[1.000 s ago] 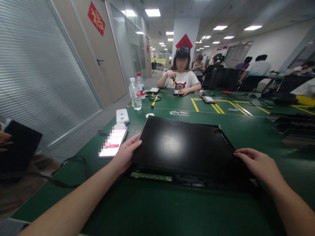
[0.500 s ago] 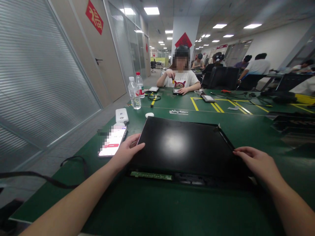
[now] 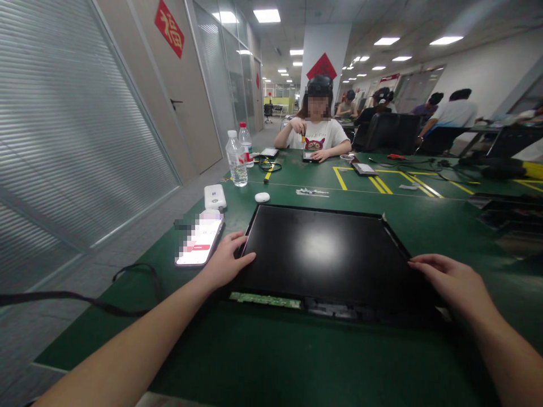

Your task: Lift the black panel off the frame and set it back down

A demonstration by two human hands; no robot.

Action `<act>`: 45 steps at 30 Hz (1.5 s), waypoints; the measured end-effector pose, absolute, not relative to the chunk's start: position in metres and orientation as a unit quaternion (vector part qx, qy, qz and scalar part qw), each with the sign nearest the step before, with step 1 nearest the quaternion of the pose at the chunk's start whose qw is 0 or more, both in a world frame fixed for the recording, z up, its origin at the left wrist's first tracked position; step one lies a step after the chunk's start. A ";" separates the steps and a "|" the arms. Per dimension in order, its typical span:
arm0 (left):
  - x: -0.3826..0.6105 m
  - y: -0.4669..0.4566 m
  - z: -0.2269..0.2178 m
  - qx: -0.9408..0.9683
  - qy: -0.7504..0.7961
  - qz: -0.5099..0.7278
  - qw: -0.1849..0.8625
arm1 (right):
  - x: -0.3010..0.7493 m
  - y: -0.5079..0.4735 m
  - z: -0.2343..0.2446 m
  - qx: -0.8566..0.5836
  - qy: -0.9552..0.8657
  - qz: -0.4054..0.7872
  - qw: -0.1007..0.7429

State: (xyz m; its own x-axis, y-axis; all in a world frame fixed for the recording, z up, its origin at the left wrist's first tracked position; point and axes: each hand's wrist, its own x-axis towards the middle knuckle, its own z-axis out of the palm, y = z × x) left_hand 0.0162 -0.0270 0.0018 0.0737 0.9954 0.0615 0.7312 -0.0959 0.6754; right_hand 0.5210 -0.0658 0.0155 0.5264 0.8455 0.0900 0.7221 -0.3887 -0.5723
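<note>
A black LCD screen panel [image 3: 322, 254] lies face up within a black frame [image 3: 395, 237] on the green table. Along its near edge a green circuit board strip [image 3: 265, 300] shows. My left hand [image 3: 229, 259] grips the left edge, thumb over the top and fingers along the side. On the right, my right hand [image 3: 452, 280] pinches the edge with thumb and fingertips; whether it holds the panel or only the frame I cannot tell. A lit phone [image 3: 199, 240] rests just left of my left hand.
Beyond the phone are a white power bank [image 3: 215, 196], a small white case [image 3: 262, 197] and two bottles [image 3: 236, 160]. Across the table [image 3: 288, 362], a person [image 3: 316, 133] works on a small device. Dark flat parts [image 3: 509, 217] lie at the right.
The screen panel's left and far edges have come down, so it now lies flatter inside the frame. Both hands stay at its sides. The view has shifted slightly.
</note>
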 end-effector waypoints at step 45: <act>0.014 -0.026 0.003 0.698 0.613 0.273 0.249 | 0.530 -0.064 0.008 -0.824 -0.459 0.144 0.300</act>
